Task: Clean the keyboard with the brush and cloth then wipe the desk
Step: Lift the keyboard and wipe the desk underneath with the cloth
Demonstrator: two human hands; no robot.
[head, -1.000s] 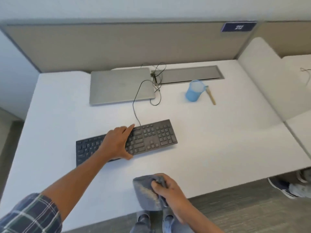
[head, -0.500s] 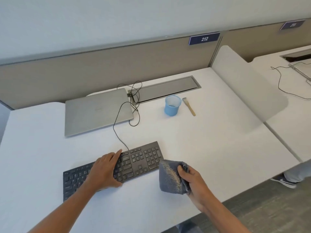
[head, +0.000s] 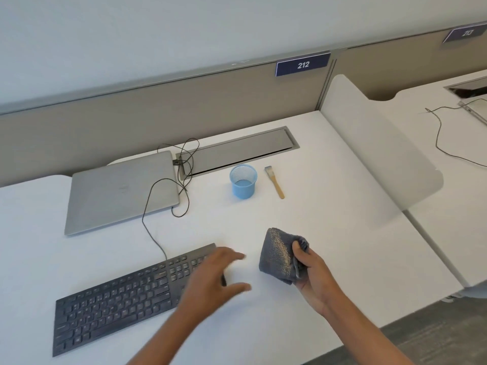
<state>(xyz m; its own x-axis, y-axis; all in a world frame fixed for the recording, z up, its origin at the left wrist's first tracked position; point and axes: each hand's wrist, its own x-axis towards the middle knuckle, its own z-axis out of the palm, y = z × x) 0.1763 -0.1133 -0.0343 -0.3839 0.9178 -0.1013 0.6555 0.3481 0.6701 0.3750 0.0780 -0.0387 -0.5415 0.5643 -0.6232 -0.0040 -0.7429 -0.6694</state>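
A black keyboard (head: 118, 296) lies at the front left of the white desk (head: 329, 233), its cable running back to the laptop. My left hand (head: 213, 277) hovers over the keyboard's right end, fingers spread and blurred, holding nothing. To its right, my right hand (head: 311, 275) grips a folded grey cloth (head: 279, 254) just above the desk. A small wooden-handled brush (head: 274, 181) lies on the desk further back, beside a blue mesh cup (head: 243, 181).
A closed silver laptop (head: 121, 191) sits at the back left with looped black cables (head: 181, 164). A grey cable hatch (head: 237, 151) runs along the back. A white divider (head: 379, 159) bounds the desk on the right; a neighbouring desk lies beyond.
My left hand has lifted off the keyboard's middle and moved right to its end. My right hand has brought the cloth up from the desk's front edge to beside the keyboard.
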